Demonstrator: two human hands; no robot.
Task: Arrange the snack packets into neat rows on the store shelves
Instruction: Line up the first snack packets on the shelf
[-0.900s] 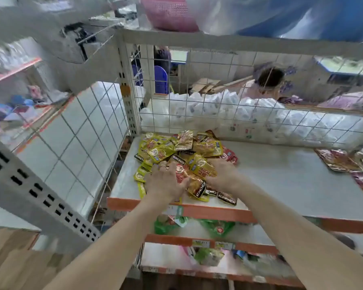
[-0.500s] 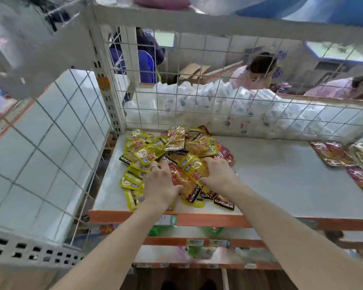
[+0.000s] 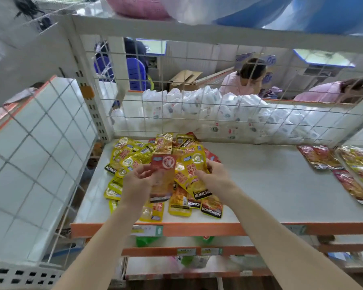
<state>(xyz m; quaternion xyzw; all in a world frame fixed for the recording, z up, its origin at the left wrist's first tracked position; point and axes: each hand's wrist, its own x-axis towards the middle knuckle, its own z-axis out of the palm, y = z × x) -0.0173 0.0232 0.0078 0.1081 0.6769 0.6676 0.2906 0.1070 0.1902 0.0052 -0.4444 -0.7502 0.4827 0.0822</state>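
Left hand [image 3: 137,181] is pinching a red-topped packet [image 3: 163,174] by its left edge, fingers curled round it, and is holding it nearly upright, lifted clear of the heap. Right hand [image 3: 216,177] is gripping a yellow packet [image 3: 194,169] just right of the red one, fingers [image 3: 210,165] curling over its right edge; the two packets are overlapping between the hands. Directly under and behind both grips the pile of snack packets [image 3: 134,158] is lying jumbled — mostly yellow, a few red, some showing black bands reading KONCHEW. It is spilling out from under the wrists toward the orange front lip [image 3: 197,229] of the shelf [image 3: 270,185]. The pile is sitting at the shelf's left end, near the gridded side panel [image 3: 40,153] that is standing left of the left hand. Well to the right of the right hand, flat packets [image 3: 325,159] are lying side by side at the shelf's far end, apart from the pile. Beyond the grips a wire mesh back [image 3: 239,122] is closing off the shelf, with white bags [image 3: 197,103] sitting heaped behind it and two people in pink tops [image 3: 235,84] bending further back. Below the left hand a price label [image 3: 147,230] is sticking to the lip, and green packs [image 3: 145,240] are showing just under it — blurred, contents unreadable.
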